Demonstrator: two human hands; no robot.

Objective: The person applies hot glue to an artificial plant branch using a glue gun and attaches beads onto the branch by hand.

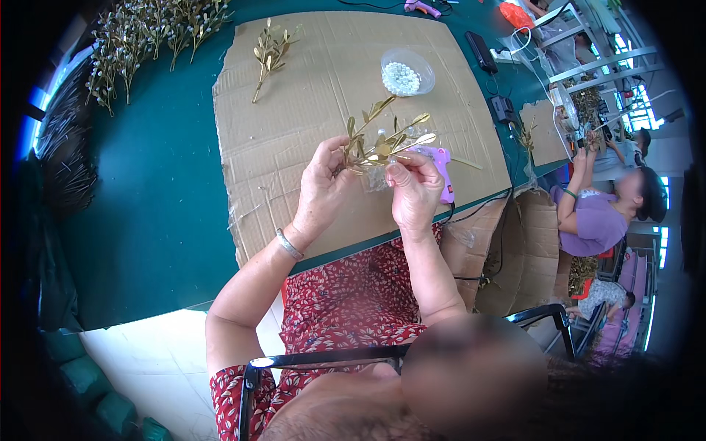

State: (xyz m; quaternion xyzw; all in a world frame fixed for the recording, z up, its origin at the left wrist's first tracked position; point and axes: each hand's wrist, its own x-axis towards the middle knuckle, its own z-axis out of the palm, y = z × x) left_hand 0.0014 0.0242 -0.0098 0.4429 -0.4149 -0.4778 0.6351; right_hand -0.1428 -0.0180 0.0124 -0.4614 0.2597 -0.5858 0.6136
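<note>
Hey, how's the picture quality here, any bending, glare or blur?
In the head view, fisheye bending bows the cardboard sheet's edges; darkness rings the frame; windows at right glare white; a blurred patch covers part of the bottom; the left hand, right hand and gold sprig look reasonably clear.

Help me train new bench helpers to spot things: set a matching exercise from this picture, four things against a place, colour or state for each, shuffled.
Things
1. Bowl
2. Nearest glue gun
3. Bangle
4. Held sprig

Descriptions
A. Around the left wrist
B. Gold-coloured and leafy
C. Contains pale beads
D. Purple, on the cardboard

Right pairs: 1-C, 2-D, 3-A, 4-B
</note>
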